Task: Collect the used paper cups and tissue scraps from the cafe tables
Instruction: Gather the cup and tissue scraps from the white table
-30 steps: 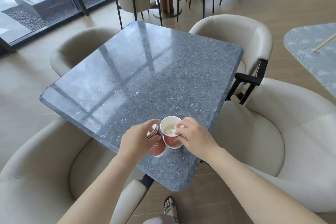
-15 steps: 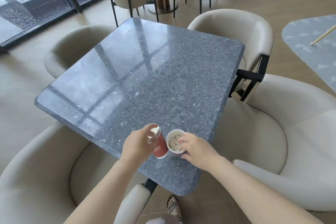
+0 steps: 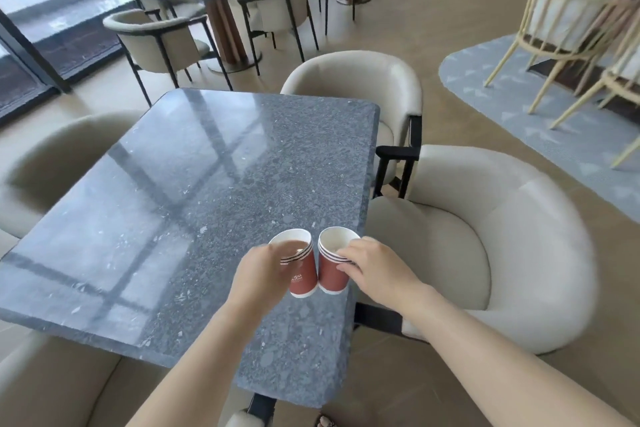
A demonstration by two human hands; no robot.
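A: While both hands are gripping, each is carrying one cup. Left hand (image 3: pixel 263 274) is wrapping the left paper cup (image 3: pixel 300 270), fingers closed round the upper wall near the striped band. Right hand (image 3: pixel 375 269) is pinching the right paper cup (image 3: pixel 331 269) at the rim, fingers (image 3: pixel 346 258) curled onto the stripes.

B: Where are they sitting?

A: Side by side, walls touching, over the near right part of the grey stone counter (image 3: pixel 194 184). Can't tell if the bases are resting on it or just lifted off.

B: Handling?

A: Judging them light, thin-walled, easy to crush. The rolled rim is the stiffest part, so gripping high is working. Contents are blurred, so I'm keeping them upright in case of dregs. Nesting one in the other would be freeing a hand.

B: Any print?

A: White lettering on the left cup's red wall, partly behind the thumb, too blurred to read. No brand I can make out.

B: Tissue?

A: Not seeing loose scraps on this counter.
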